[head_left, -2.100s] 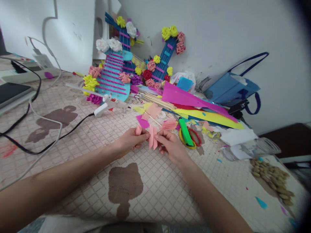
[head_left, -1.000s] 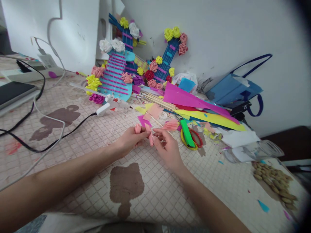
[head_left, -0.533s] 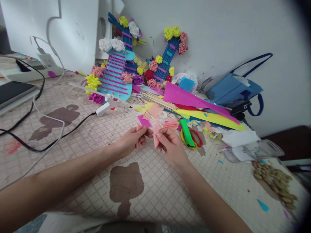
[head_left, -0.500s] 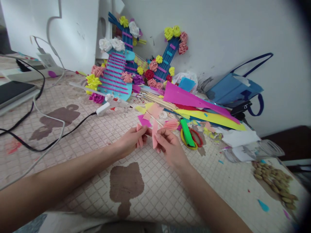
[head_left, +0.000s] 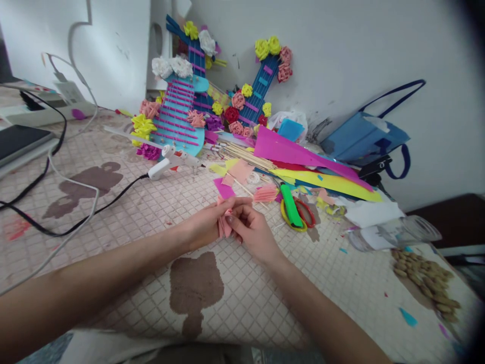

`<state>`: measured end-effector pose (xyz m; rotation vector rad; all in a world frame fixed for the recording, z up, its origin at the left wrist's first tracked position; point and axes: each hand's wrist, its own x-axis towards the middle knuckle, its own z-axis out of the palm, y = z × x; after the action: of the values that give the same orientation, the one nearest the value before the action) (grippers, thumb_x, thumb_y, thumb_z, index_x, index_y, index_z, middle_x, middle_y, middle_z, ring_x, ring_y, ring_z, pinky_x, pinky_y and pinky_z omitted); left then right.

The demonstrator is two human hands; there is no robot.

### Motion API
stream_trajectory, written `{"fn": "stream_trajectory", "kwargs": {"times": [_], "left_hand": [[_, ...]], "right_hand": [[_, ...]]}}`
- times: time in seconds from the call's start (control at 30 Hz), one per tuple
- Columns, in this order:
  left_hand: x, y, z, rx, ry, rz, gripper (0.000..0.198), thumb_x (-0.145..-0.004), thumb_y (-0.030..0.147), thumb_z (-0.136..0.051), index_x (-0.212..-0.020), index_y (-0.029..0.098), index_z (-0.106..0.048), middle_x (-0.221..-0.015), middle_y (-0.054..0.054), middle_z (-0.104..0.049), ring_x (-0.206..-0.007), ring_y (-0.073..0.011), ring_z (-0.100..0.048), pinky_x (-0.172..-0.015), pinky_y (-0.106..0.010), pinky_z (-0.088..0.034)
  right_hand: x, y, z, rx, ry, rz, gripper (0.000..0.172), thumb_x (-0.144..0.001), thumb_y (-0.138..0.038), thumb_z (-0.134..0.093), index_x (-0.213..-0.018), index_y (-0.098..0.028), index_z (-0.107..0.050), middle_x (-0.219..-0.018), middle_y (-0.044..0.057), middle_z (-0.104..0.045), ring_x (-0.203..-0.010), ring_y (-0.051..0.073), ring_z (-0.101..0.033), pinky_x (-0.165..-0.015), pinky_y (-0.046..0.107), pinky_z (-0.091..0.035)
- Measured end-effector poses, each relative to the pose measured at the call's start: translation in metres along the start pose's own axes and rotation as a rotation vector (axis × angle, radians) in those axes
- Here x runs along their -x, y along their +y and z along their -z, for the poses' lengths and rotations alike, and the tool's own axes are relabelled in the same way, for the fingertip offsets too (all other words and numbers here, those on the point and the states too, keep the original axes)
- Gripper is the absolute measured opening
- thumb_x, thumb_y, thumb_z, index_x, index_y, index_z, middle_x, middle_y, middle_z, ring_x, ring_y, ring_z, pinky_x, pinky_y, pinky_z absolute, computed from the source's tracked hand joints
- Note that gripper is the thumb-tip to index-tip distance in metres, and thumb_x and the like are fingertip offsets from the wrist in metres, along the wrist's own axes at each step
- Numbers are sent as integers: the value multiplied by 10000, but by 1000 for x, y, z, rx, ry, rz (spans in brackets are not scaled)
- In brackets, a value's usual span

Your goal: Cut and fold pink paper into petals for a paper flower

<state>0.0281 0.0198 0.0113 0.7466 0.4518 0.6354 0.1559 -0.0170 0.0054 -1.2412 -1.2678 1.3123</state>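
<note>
Pink paper strips (head_left: 224,226) are held between my two hands above the middle of the table. My left hand (head_left: 207,221) is closed around them from the left, its fingers reaching across the top. From the right, my right hand (head_left: 250,229) pinches the same pink paper at its near edge. Fingers partly hide the paper, so its full shape cannot be seen. Just beyond my hands lie a stack of pink paper pieces (head_left: 265,192), a magenta paper square (head_left: 224,188) and a thin wooden stick (head_left: 242,186).
A white glue gun (head_left: 166,163) lies left, its black cable trailing across the table. Green-and-red-handled scissors (head_left: 291,207) lie right. Behind stand flower-decorated blue paper models (head_left: 178,111), wooden sticks (head_left: 246,155) and magenta sheets (head_left: 303,157). Peanuts (head_left: 424,278) and a clear plastic cup (head_left: 411,230) are far right.
My right hand has moved left with its pink strip, bringing it against the pink paper in my left hand. My left fingers now stretch over the top. The view has shifted slightly.
</note>
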Motion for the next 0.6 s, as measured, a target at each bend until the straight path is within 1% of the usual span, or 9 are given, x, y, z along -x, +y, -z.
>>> {"fn": "stream_trajectory", "kwargs": {"times": [0.07, 0.13, 0.2, 0.3, 0.43, 0.5, 0.6], "left_hand": [[-1, -1, 1, 11, -21, 9, 381, -868, 475, -540, -1099, 186, -632, -879, -52, -611, -662, -133, -558, -614, -267, -450], [-1, -2, 1, 30, -31, 11, 465, -859, 568, -506, -1106, 192, -622, -917, -56, -603, -680, -134, -558, -617, -266, -436], [-1, -1, 0, 44, -29, 10, 566, -835, 656, -465, -1132, 192, -597, -898, -53, -597, -631, -125, -539, -611, -275, -431], [0, 0, -4, 60, 15, 20, 687, -813, 729, -398, -1236, 199, -503, -863, -40, -593, -560, -115, -508, -598, -291, -432], [-1, 0, -9, 69, 112, 40, 715, -859, 718, -276, -1324, 188, -395, -855, -42, -600, -502, -105, -481, -552, -275, -413], [-1, -1, -10, 65, 144, 25, 697, -882, 692, -251, -1332, 177, -383, -851, -42, -603, -474, -96, -461, -534, -268, -407], [0, -2, -11, 33, 200, 18, 652, -905, 652, -270, -1317, 163, -396, -802, -24, -592, -433, -80, -421, -509, -258, -405]], "right_hand": [[0, -1, -1, 6, 3, 8, 231, -782, -407, -645, -739, -214, -526, -565, -50, -498, -444, 84, -409, -419, 232, -322], [0, -1, -2, -6, 4, 14, 211, -781, -390, -647, -769, -214, -530, -588, -46, -515, -456, 87, -428, -421, 232, -332], [0, -1, -2, -22, 0, 17, 205, -780, -384, -650, -792, -217, -532, -607, -44, -524, -467, 91, -440, -423, 234, -338], [0, -1, -1, -23, -29, 17, 204, -787, -393, -646, -808, -222, -538, -604, -47, -517, -471, 93, -435, -431, 237, -333], [0, 0, 1, -18, -64, 20, 208, -789, -394, -653, -803, -219, -540, -627, -42, -514, -491, 91, -428, -448, 240, -322], [0, 1, 2, -19, -65, 20, 217, -785, -395, -660, -791, -214, -539, -628, -44, -499, -497, 88, -416, -456, 240, -315], [-1, 1, 1, -12, -71, 26, 229, -767, -392, -681, -771, -207, -546, -633, -44, -493, -515, 89, -412, -474, 242, -320]]}}
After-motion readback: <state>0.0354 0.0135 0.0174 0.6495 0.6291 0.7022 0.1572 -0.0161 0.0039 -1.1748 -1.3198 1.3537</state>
